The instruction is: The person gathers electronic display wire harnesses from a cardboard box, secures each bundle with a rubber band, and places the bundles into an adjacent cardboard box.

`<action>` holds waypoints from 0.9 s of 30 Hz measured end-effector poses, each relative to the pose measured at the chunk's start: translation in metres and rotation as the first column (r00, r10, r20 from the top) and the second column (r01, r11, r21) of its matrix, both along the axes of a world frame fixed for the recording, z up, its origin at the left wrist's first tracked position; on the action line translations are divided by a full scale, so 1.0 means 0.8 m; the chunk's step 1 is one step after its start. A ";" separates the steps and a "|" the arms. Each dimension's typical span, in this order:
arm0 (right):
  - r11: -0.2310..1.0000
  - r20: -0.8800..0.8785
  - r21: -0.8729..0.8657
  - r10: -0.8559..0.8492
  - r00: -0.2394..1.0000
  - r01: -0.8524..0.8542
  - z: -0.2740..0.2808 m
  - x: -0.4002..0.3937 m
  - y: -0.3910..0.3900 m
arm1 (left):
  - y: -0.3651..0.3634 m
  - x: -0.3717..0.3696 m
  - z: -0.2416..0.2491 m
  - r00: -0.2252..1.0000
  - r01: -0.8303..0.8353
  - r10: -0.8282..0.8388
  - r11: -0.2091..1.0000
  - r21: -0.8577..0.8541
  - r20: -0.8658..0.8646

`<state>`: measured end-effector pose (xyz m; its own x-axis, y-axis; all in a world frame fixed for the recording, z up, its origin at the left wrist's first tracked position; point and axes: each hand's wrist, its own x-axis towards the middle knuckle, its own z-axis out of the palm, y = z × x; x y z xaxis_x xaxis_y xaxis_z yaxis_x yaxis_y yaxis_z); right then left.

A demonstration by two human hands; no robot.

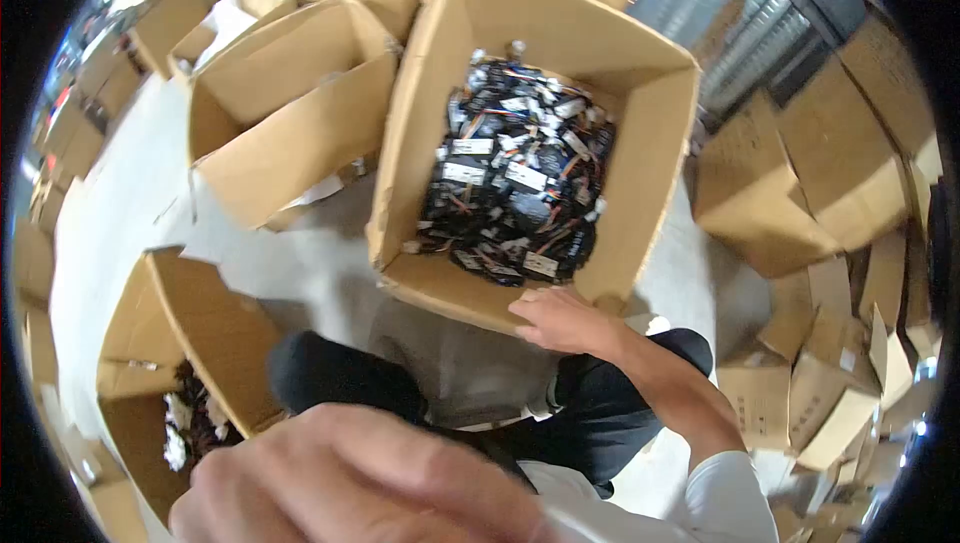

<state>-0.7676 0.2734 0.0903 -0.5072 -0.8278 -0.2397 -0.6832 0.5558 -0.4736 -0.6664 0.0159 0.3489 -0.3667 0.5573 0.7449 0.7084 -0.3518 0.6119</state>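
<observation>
My left hand (360,483) looms large and slightly blurred at the bottom, close to the camera. Its fingers look bent and closed, with the tips hidden, so I cannot make out what they hold. At the near rim of a large open cardboard box (650,183) is my right hand (560,318), its fingers curled closed. Whether it grips the rim or something small is hidden. Inside that box lies a pile of black bundled cables (520,183) with white connectors, white labels and some coloured wires.
An open cardboard carton (290,143) stands left of the large box. Another carton (215,333) at lower left holds dark and white bits (195,418). Stacked cardboard boxes (840,143) fill the right side. My knees (345,373) are below the large box.
</observation>
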 end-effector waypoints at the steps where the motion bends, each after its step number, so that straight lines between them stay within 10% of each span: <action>1: 0.999 0.004 0.009 -0.040 0.999 0.040 -0.002 0.000 0.004 | -0.007 -0.005 0.021 0.999 0.008 0.000 0.981 -0.196 0.037; 3: 0.997 0.003 0.069 -0.026 1.000 0.026 -0.006 -0.002 0.010 | -0.009 0.000 0.021 0.996 -0.038 0.050 0.987 -0.155 0.072; 5: 0.998 -0.011 0.044 -0.042 0.999 0.043 -0.016 -0.008 0.018 | 0.010 0.013 -0.042 0.985 -0.161 0.119 0.893 0.421 0.123; 6: 0.997 0.009 0.041 -0.064 0.998 0.064 -0.017 -0.014 0.019 | 0.012 -0.003 -0.060 0.986 -0.150 0.106 0.893 0.423 0.126; 11: 0.967 0.015 0.140 -0.216 0.976 0.211 -0.080 -0.072 0.033 | -0.014 -0.106 -0.121 0.757 -0.651 0.631 0.751 0.110 0.171; 12: 0.972 -0.008 0.102 -0.211 0.977 0.211 -0.088 -0.084 0.034 | -0.013 -0.118 -0.128 0.439 -0.797 0.783 0.566 -0.212 0.441; 15: 0.982 -0.006 -0.001 -0.188 0.982 0.188 -0.118 -0.113 0.005 | -0.043 -0.175 -0.214 0.091 -0.826 0.501 0.521 -0.215 0.861; 18: 0.973 -0.009 -0.043 -0.229 0.973 0.228 -0.164 -0.139 -0.050 | -0.068 -0.182 -0.212 0.165 -0.818 0.223 0.575 0.007 0.961; 21: 0.950 -0.008 0.108 -0.295 0.955 0.294 -0.185 -0.152 -0.113 | -0.077 -0.176 -0.198 0.324 -0.819 0.331 0.567 0.088 0.886; 23: 0.942 -0.112 -0.295 -0.203 0.973 0.162 -0.220 -0.160 -0.140 | -0.080 -0.175 -0.196 0.292 -0.847 0.316 0.524 0.090 0.903; 27: 0.999 0.162 -0.036 -0.014 0.987 0.020 -0.243 -0.173 -0.192 | -0.095 -0.179 -0.205 0.241 -0.847 0.281 0.529 0.059 0.929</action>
